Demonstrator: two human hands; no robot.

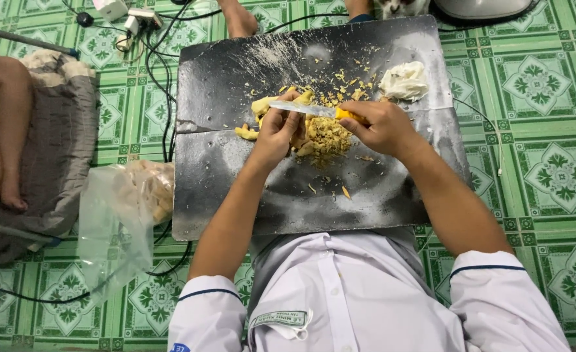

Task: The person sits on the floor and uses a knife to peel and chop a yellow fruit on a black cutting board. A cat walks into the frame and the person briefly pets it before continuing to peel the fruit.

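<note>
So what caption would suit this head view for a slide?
Left hand steadies a yellowish piece while right hand works a yellow-handled knife over a dark board.

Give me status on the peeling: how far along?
Done: a heap of yellow peelings on the dark board. In hand: left hand holds a yellowish piece; right hand holds a yellow-handled knife against it. Left: more pale pieces in the plastic bag; count unclear.

Both hands point(276, 130) point(382, 125) forward, fingers curled
</note>
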